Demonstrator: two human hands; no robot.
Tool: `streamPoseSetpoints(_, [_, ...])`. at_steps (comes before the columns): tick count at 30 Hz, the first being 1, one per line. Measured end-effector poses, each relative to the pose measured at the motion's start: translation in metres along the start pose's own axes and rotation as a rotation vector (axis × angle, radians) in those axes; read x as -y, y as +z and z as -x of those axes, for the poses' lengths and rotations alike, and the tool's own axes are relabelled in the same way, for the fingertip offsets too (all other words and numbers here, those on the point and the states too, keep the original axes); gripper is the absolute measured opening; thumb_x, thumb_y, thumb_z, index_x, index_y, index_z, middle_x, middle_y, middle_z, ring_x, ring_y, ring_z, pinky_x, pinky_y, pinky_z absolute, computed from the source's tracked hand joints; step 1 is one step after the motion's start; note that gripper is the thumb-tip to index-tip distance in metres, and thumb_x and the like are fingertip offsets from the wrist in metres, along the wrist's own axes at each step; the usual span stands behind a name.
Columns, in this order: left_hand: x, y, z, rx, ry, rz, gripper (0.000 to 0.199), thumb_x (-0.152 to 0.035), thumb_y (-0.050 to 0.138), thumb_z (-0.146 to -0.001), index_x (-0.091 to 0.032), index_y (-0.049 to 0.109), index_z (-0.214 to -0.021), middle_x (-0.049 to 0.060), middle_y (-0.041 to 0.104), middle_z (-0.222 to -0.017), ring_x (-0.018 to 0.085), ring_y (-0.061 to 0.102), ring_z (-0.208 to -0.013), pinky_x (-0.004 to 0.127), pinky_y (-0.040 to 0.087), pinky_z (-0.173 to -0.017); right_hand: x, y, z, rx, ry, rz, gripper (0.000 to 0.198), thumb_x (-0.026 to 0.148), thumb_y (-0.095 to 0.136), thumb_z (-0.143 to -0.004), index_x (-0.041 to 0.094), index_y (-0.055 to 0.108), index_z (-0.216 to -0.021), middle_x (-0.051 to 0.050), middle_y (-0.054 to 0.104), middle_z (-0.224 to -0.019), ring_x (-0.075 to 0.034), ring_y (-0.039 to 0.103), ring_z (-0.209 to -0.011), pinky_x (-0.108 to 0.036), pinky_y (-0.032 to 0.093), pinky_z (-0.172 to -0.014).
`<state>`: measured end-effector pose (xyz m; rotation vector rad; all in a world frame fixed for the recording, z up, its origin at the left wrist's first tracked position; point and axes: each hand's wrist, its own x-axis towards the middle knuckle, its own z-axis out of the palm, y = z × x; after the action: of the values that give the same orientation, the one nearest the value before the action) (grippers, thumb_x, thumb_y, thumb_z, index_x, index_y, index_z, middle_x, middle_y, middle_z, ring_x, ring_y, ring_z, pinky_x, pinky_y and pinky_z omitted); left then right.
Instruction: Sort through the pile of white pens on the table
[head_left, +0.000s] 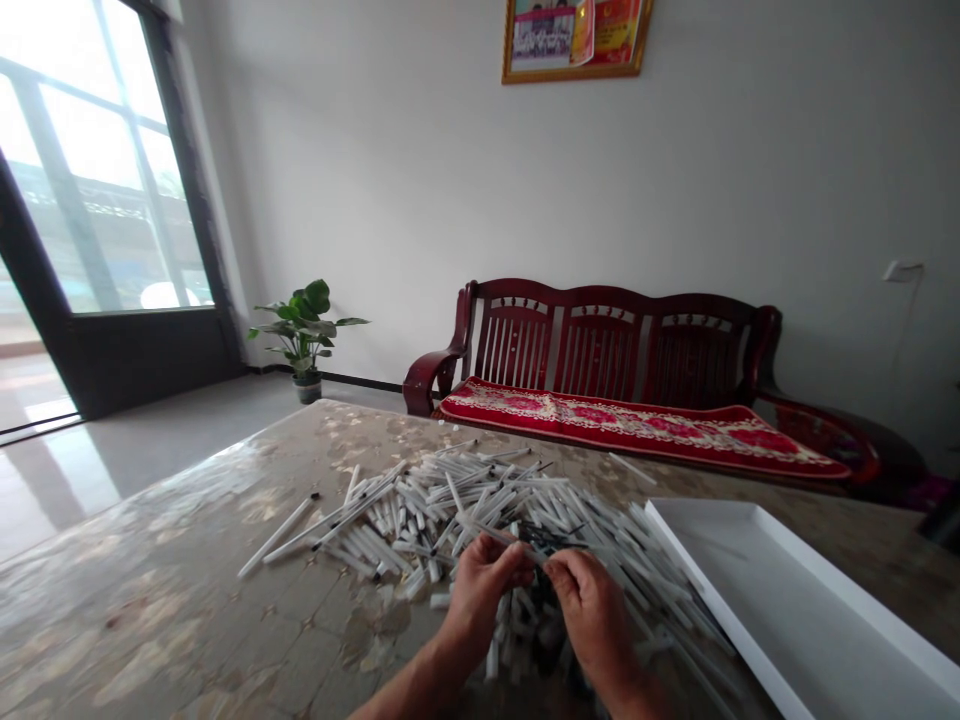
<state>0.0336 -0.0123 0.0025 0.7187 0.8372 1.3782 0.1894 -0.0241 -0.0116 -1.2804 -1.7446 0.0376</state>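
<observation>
A loose heap of slim white pen barrels (pixel 420 500), some with black tips, covers the middle of the table. Above its near side, my left hand (pixel 487 580) is closed, fingers pinching a slim white pen (pixel 531 553). My right hand (pixel 592 605) is also closed, with thumb and forefinger at the other end of the same pen. Fingers hide much of it, so its exact parts cannot be made out. Small black pieces (pixel 555 538) lie in the heap just behind and under my hands.
A shallow white tray (pixel 720 570) stands on the right, its left wall against the heap. The table (pixel 187 600) has a patterned cover. Beyond its far edge is a dark red wooden bench (pixel 600 335) with a red cloth; a potted plant (pixel 304 330) stands at the left.
</observation>
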Motion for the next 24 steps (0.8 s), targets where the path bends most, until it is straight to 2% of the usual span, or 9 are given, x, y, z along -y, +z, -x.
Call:
streamPoseSetpoints(3, [0.0009, -0.0008, -0.0015, 0.002, -0.003, 0.03, 0.044, -0.045, 0.092, -0.051, -0.016, 0.066, -0.071, 0.001, 0.073, -0.066, 0.017, 0.069, -0.064, 0.025, 0.055, -0.061, 0.0014, -0.0023, -0.0016, -0.03, -0.015, -0.029, 0.04, 0.054, 0.047, -0.098, 0.023, 0.07, -0.088, -0.005, 0.073, -0.083, -0.02, 0.069, -0.077, -0.028, 0.052, -0.071])
streamPoseSetpoints(6, [-0.0003, -0.0011, -0.0033, -0.008, -0.006, 0.038, 0.043, -0.043, 0.093, -0.051, -0.017, 0.066, -0.072, 0.001, 0.074, -0.067, 0.016, 0.069, -0.065, 0.025, 0.055, -0.062, 0.0026, -0.0035, -0.002, -0.008, 0.032, -0.059, 0.037, 0.049, 0.044, -0.1, 0.023, 0.07, -0.098, -0.006, 0.075, -0.09, -0.021, 0.071, -0.083, -0.028, 0.054, -0.074])
streamPoseSetpoints(9, [-0.0003, -0.0007, -0.0047, -0.004, -0.025, 0.036, 0.043, -0.043, 0.093, -0.05, -0.017, 0.066, -0.071, 0.0, 0.074, -0.066, 0.016, 0.069, -0.065, 0.025, 0.055, -0.062, 0.0005, -0.0025, -0.0013, 0.04, 0.089, -0.035, 0.042, 0.047, 0.039, -0.101, 0.024, 0.072, -0.09, -0.004, 0.074, -0.082, -0.021, 0.071, -0.076, -0.028, 0.053, -0.068])
streamPoseSetpoints(12, [0.0016, -0.0008, -0.0056, 0.02, -0.043, 0.032, 0.042, -0.042, 0.093, -0.05, -0.017, 0.066, -0.07, 0.0, 0.074, -0.066, 0.017, 0.07, -0.066, 0.025, 0.055, -0.063, -0.0034, 0.0, -0.0006, 0.02, 0.114, -0.026, 0.044, 0.051, 0.041, -0.099, 0.024, 0.072, -0.082, -0.005, 0.072, -0.076, -0.021, 0.069, -0.07, -0.029, 0.052, -0.065])
streamPoseSetpoints(16, [0.0026, -0.0017, -0.0073, 0.016, -0.036, 0.052, 0.042, -0.041, 0.094, -0.05, -0.017, 0.067, -0.07, 0.001, 0.074, -0.068, 0.017, 0.07, -0.067, 0.025, 0.055, -0.063, -0.0043, 0.0006, -0.0016, -0.016, 0.097, -0.084, 0.038, 0.051, 0.048, -0.096, 0.022, 0.073, -0.095, -0.007, 0.075, -0.091, -0.022, 0.07, -0.085, -0.031, 0.055, -0.076])
streamPoseSetpoints(19, [0.0022, -0.0018, -0.0083, 0.02, -0.036, 0.045, 0.041, -0.04, 0.093, -0.051, -0.016, 0.067, -0.07, 0.002, 0.074, -0.068, 0.017, 0.07, -0.068, 0.025, 0.054, -0.064, -0.0031, -0.0002, -0.0033, 0.023, 0.152, -0.071, 0.042, 0.05, 0.042, -0.098, 0.022, 0.072, -0.103, -0.008, 0.075, -0.094, -0.023, 0.071, -0.086, -0.032, 0.055, -0.076])
streamPoseSetpoints(22, [0.0026, -0.001, -0.0082, 0.024, -0.033, 0.038, 0.041, -0.04, 0.093, -0.051, -0.015, 0.066, -0.07, 0.001, 0.074, -0.066, 0.017, 0.069, -0.067, 0.025, 0.054, -0.063, -0.005, 0.0012, -0.0045, 0.093, 0.202, -0.01, 0.049, 0.051, 0.036, -0.099, 0.022, 0.074, -0.089, -0.007, 0.073, -0.081, -0.024, 0.07, -0.076, -0.033, 0.053, -0.069])
streamPoseSetpoints(24, [0.0029, -0.0006, -0.0077, 0.019, -0.03, 0.045, 0.042, -0.041, 0.094, -0.05, -0.015, 0.066, -0.069, 0.001, 0.073, -0.066, 0.017, 0.069, -0.067, 0.025, 0.054, -0.063, -0.0073, 0.0027, -0.0047, 0.083, 0.185, -0.007, 0.048, 0.053, 0.039, -0.098, 0.022, 0.074, -0.086, -0.008, 0.072, -0.08, -0.024, 0.069, -0.077, -0.033, 0.053, -0.071])
